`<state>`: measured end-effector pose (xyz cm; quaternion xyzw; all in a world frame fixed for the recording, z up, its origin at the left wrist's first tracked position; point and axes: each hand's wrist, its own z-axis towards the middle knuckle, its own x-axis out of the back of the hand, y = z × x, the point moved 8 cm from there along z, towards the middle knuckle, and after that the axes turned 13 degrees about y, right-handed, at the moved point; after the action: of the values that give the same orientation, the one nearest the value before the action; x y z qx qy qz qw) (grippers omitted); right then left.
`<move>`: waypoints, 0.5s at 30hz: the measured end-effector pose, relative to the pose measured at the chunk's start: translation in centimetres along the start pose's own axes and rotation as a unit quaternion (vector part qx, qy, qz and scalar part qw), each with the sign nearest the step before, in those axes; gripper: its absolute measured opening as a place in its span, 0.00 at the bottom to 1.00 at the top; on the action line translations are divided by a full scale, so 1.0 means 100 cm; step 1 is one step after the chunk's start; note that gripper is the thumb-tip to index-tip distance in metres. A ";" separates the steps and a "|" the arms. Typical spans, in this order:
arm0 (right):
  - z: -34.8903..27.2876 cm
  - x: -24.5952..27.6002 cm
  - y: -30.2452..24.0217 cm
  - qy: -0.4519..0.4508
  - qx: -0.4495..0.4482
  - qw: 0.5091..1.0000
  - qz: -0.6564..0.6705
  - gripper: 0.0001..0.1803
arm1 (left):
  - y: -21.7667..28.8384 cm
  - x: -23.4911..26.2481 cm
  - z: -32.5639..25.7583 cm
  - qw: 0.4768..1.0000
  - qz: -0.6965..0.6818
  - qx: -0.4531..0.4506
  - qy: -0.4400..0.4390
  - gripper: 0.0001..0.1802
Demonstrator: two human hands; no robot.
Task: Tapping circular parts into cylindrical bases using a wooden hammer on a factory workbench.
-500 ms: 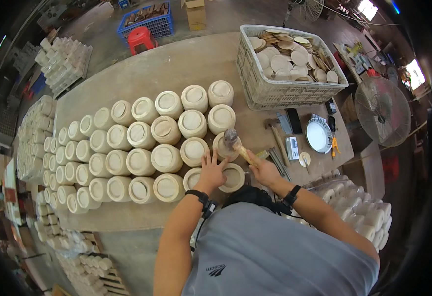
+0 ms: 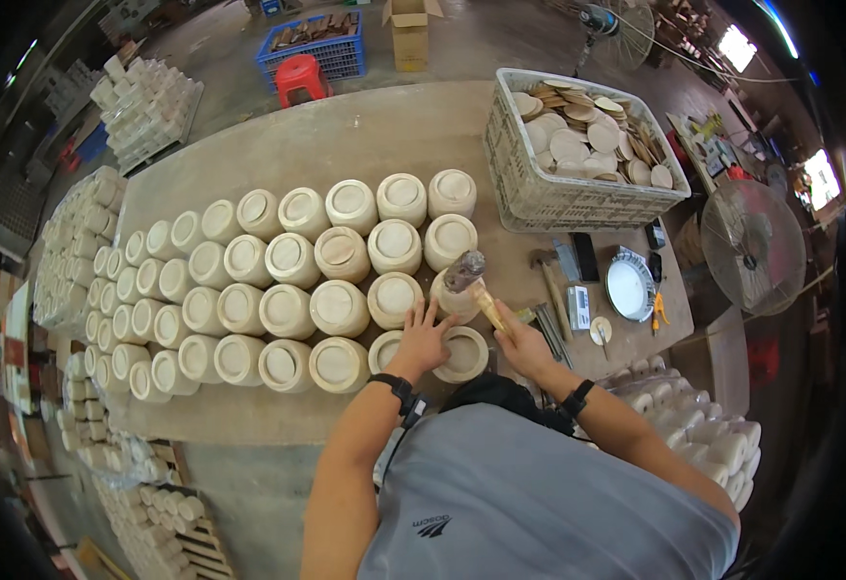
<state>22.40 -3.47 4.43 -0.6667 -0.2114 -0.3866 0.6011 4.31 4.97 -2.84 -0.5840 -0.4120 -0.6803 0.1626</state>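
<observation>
I see a yellowish-tan handle [image 2: 487,305] in the right grip [image 2: 527,344], cream round pieces [image 2: 339,307] leftward, a red stool [image 2: 302,75] far beyond.

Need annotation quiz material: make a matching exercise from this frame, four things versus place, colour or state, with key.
1. hammer
2. pale crate
3. stool
4. left hand

A. red
B. at the rows of pale cylinders
C. gripped in the right hand
D. filled with round discs

Pairs: 1-C, 2-D, 3-A, 4-B
</observation>
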 end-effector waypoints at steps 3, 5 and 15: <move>0.006 0.001 -0.022 -0.004 -0.001 0.998 0.058 0.36 | -0.022 0.006 -0.014 0.995 -0.084 0.026 0.049 0.47; 0.014 -0.010 -0.040 -0.028 0.059 0.992 0.107 0.35 | -0.059 0.018 -0.029 0.982 0.008 0.101 0.161 0.46; 0.036 -0.058 -0.076 -0.014 0.137 0.980 0.142 0.34 | -0.080 0.017 -0.039 0.980 -0.054 0.122 0.147 0.44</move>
<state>14.07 2.51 4.88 -0.6070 -0.1736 -0.2551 0.7324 -4.36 7.32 -4.10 -0.4304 -0.4944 -0.7113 0.2539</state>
